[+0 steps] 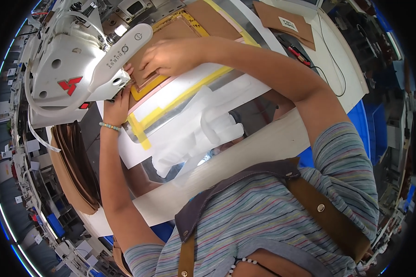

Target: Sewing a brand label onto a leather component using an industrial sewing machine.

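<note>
Note brown panel [159, 36] at far centre, within yellow frame [136, 95], directly below the right fingers [147, 70] and extending far and right from there. Long axis, as far as visible, from near left to far right; far-left edge cut off from view by white sewing machine [64, 60].

Right hand [173, 54] over the panel, wrist to the right. Fingers bent, tips down toward the frame's near-left end. Cannot tell whether pinching or only pressing.

Left hand [117, 105] just beside the machine head, on its near side, close to the frame's near-left corner; beaded bracelet [110, 126] at the wrist. Fingers partly behind the machine, a few tips visible past it. Cannot tell whether grasping or loose.

Key relation, by judgement: panel's near-left end between both hands, tight against the machine head; right hand nearer, already over it, left hand at the corner.

Also noted: white sheet [134, 152] with yellow tape [137, 130] on the near side of the frame; crumpled white material [222, 127] nearer still, by the near edge of the pale surface [272, 138]. Brown pieces [74, 161] stacked at left.
</note>
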